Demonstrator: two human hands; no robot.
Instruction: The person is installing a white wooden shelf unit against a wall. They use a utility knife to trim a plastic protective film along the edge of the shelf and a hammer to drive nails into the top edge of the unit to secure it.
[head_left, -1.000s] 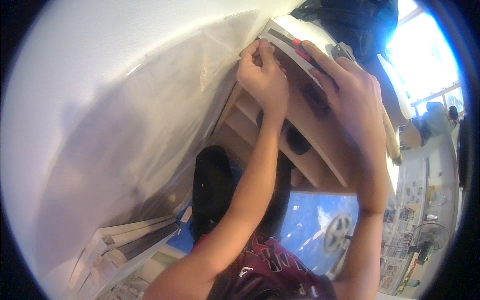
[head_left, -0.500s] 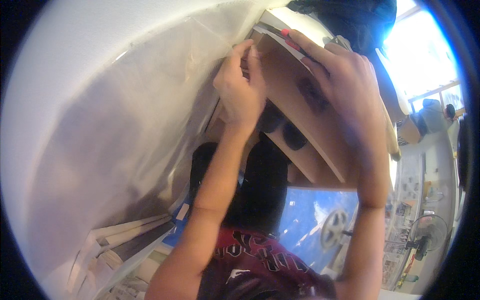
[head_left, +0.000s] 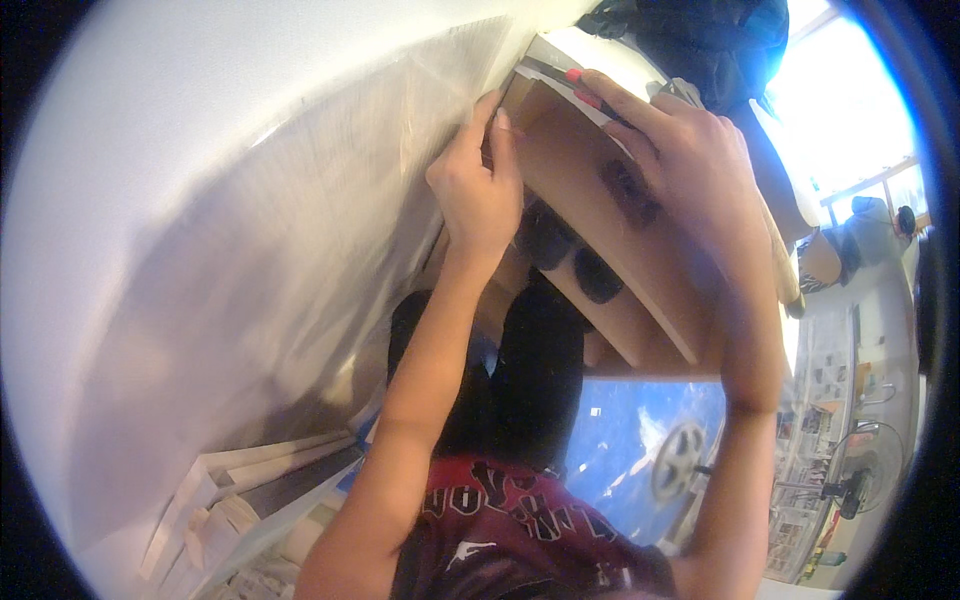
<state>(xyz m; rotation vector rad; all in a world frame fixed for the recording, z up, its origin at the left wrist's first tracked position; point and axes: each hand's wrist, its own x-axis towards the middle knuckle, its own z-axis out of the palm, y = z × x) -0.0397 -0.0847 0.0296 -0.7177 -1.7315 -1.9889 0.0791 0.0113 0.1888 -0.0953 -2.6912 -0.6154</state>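
My left hand (head_left: 473,195) is raised at the edge of a translucent plastic sheet (head_left: 290,240), beside the side of an open wooden shelf unit (head_left: 590,190). Its thumb and fingers are closed in a pinch, apparently on the sheet's edge; the exact grip is partly hidden. My right hand (head_left: 690,150) is wrapped round a red and black hand tool (head_left: 588,97) at the unit's upper edge. A slim dark end of the tool points toward my left hand. The rest of it is hidden under my fingers.
Dark sunglasses-like lenses (head_left: 597,276) lie in the shelf unit. A black bag (head_left: 720,45) rests on top. White boards or frames (head_left: 215,480) lean at the lower left. A grey wheel (head_left: 680,460) stands by a blue surface (head_left: 620,420); a fan (head_left: 862,475) is at the right.
The view has shifted slightly. My left hand's fingers have moved a little at the sheet's edge, while my right hand keeps its hold on the tool.
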